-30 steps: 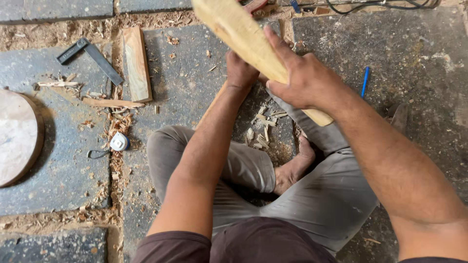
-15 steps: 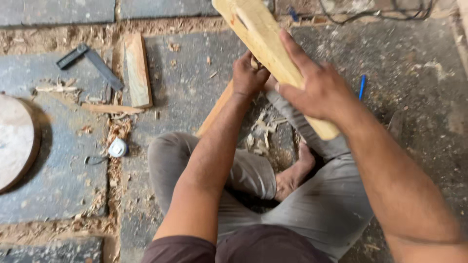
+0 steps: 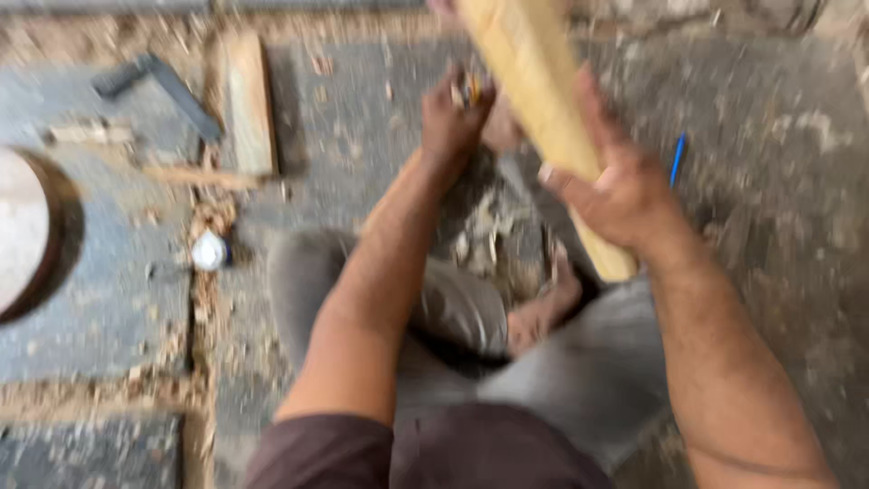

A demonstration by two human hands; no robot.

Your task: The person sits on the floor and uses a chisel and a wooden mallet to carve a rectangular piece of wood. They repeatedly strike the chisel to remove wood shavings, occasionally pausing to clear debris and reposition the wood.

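The picture is blurred by motion. My right hand (image 3: 620,181) grips a long pale wooden plank (image 3: 534,100) that slants from the top edge down to my lap. My left hand (image 3: 453,113) is closed around a small object with a yellow and dark tip; blur hides what it is. That hand sits just left of the plank, above a second strip of wood (image 3: 389,195) lying under my forearm. I sit cross-legged on the ground in grey trousers, one bare foot (image 3: 543,312) showing.
A short wooden block (image 3: 249,104) and a dark metal square (image 3: 167,86) lie at the upper left. A round wooden disc (image 3: 23,231) sits at the left edge, a small white tape measure (image 3: 210,251) beside my knee, a blue pen (image 3: 677,158) at right. Wood shavings litter the stone slabs.
The view has shifted and blurred. The plank stands steeper, with my right hand lower along it. My left hand stays closed by the plank.
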